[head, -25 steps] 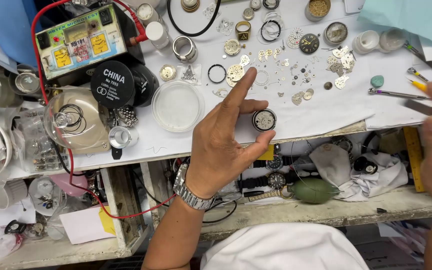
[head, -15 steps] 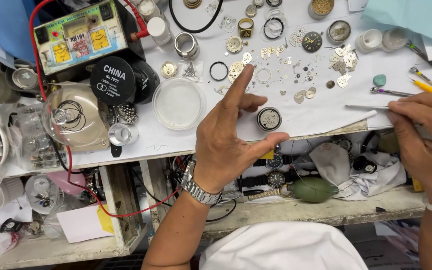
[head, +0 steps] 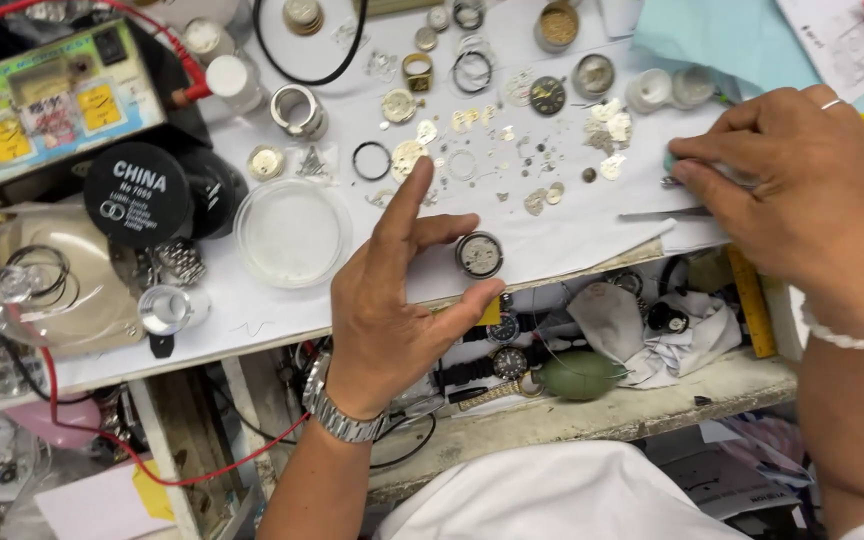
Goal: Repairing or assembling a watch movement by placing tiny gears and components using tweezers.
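Observation:
My left hand rests at the white bench's front edge, index finger stretched out. Its thumb and middle finger bracket a small round watch movement lying on the white paper. To the right, my right hand has thumb and forefinger pinched on a small green piece. Thin metal tweezers stick out from under that hand, flat on the paper. Several tiny watch parts are scattered beyond both hands.
A clear round dish, a black round tin and a tester box with red wires stand at the left. A lower shelf holds watches, a green blower bulb and a cloth. A yellow ruler hangs at the edge.
My right hand came in from the right edge with the tweezers and now pinches the green piece. The left hand stays by the movement.

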